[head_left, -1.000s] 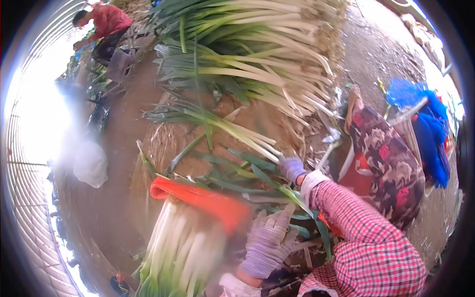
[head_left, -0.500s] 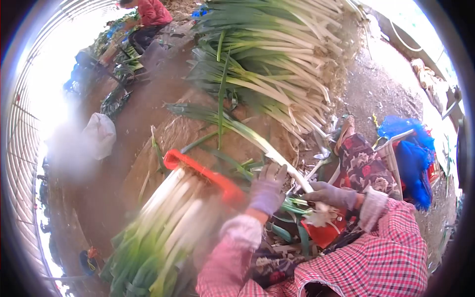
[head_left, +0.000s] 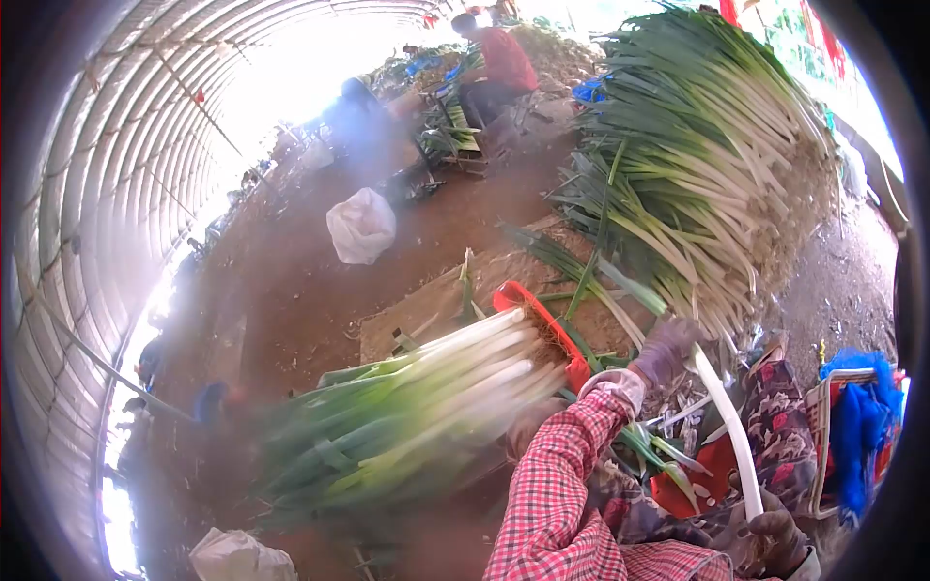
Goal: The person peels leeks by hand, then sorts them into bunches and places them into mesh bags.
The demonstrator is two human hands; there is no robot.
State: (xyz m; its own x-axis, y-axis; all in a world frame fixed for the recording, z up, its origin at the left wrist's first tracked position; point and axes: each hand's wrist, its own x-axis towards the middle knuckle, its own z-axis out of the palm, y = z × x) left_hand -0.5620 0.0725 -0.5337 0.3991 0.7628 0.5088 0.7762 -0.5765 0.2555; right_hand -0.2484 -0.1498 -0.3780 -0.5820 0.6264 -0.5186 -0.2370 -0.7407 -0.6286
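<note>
A single leek (head_left: 728, 412) slants across my lap, its white stem toward me and its green top pointing away. My left hand (head_left: 668, 351), in a greyish-purple glove, closes around the upper stem near the leaves. At the lower right, my right hand (head_left: 778, 535), gloved too, grips the root end and hides the roots. To the left of my left arm lies a bundle of leeks (head_left: 436, 387), white ends toward a curved red holder (head_left: 573, 358). Leaf scraps and another red piece (head_left: 690, 482) lie by my knees.
A large pile of leeks (head_left: 697, 184) lies ahead to the right. White sacks (head_left: 361, 227) sit on the dirt floor. A basket with blue netting (head_left: 865, 426) stands at my right. Farther off, a person in red (head_left: 504, 60) sits among leeks.
The view has swung left. My right hand has moved down toward my body with the root end, and my left hand is now farther up the leek, so my hands are wider apart.
</note>
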